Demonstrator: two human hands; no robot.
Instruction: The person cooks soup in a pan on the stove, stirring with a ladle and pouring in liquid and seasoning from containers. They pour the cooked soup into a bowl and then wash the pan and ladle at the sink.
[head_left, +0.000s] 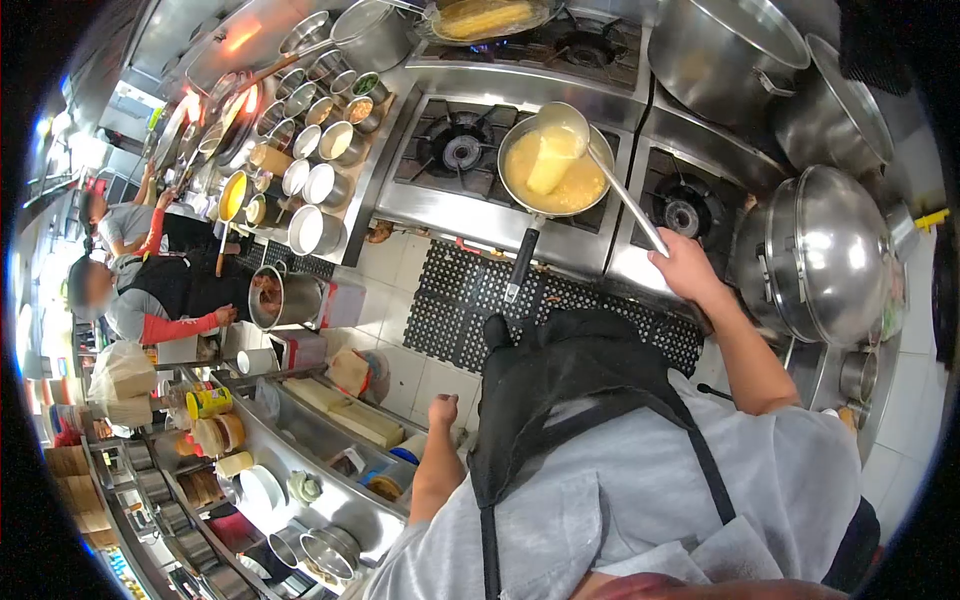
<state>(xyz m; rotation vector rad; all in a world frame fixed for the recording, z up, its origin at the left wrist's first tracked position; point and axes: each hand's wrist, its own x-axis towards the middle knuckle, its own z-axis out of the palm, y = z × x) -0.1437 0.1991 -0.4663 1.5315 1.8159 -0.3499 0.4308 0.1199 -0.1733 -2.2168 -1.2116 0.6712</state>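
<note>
My right hand (684, 264) is closed around the long metal handle of a ladle (627, 200). The ladle's bowl is tipped over a frying pan (523, 258), and pale yellow liquid (553, 165) pours from it. More yellow, slightly lumpy liquid lies in the pan, which rests on a stove burner with its black handle pointing toward me. Away from the pan, my left hand (443, 408) hangs low over the floor on the left, its fingers curled and nothing visible in them.
A bare burner (461, 150) is left of the pan, another (682, 210) right. Large pots (725, 50) and a domed steel vessel (825, 255) stand at right. Several metal containers (315, 230) line the left counter. Two people work at far left near a deep pot (290, 300). Perforated mat (440, 320) covers the floor.
</note>
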